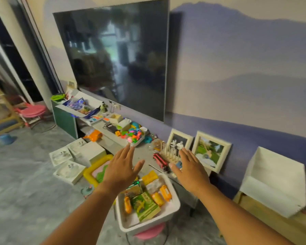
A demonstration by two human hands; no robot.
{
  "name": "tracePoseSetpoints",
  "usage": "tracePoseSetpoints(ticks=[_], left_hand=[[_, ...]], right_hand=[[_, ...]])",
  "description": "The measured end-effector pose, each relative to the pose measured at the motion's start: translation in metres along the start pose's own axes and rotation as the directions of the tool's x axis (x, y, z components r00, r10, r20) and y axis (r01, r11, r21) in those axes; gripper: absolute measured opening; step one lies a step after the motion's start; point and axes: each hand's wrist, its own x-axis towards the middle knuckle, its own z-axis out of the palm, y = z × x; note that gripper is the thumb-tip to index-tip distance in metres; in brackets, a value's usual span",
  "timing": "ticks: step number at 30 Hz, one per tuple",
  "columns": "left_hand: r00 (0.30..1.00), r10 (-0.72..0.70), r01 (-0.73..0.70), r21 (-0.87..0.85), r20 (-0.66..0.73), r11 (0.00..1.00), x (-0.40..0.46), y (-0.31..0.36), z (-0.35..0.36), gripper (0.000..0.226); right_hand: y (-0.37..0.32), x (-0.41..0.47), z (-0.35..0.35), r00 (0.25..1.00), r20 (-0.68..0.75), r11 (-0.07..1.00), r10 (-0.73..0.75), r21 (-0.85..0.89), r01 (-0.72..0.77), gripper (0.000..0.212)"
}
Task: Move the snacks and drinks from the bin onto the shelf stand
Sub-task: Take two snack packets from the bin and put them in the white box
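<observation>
A white bin (pixel 173 208) rests on a pink stool (pixel 149 232) low in the middle of the view. Inside lie green drink cartons (pixel 145 205), a yellow carton (pixel 133 189), a yellow box (pixel 149 176) and several small orange packets (pixel 164 192). The white shelf stand (pixel 276 181) stands empty at the right, against the wall. My left hand (pixel 121 169) hovers open above the bin's far left corner. Just past the bin's far right side, my right hand (pixel 190 169) is also open and holds nothing.
A low grey TV bench (pixel 111 137) behind the bin carries toys, two framed photos (pixel 210 151) and a wooden rack. A large dark TV (pixel 116 55) hangs above. White boxes (pixel 74 160) and a yellow-rimmed tray (pixel 95 171) lie on the floor at left. A wooden cabinet (pixel 265 220) supports the shelf stand.
</observation>
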Motion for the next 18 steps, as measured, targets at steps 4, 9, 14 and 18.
tracePoseSetpoints(ticks=[4,9,14,18], left_hand=[[0.998,-0.023,0.023,0.010,0.055,1.000,-0.007,-0.084,-0.003,0.087],[0.986,0.006,0.001,-0.043,0.169,0.999,0.019,-0.130,0.030,0.112],[0.945,0.137,-0.128,-0.052,0.297,0.990,0.066,-0.142,0.084,0.107],[0.887,0.183,-0.190,-0.027,0.424,0.981,0.108,-0.170,0.130,0.118]], right_hand=[[-0.044,0.009,0.051,0.997,0.044,0.998,0.056,0.033,-0.057,0.084],[-0.052,0.014,0.101,0.977,0.123,0.983,0.173,0.038,-0.178,0.082],[-0.025,0.032,0.154,0.926,0.173,0.940,0.335,0.011,-0.342,0.082],[-0.014,0.059,0.198,0.865,0.185,0.875,0.466,0.047,-0.481,0.078]])
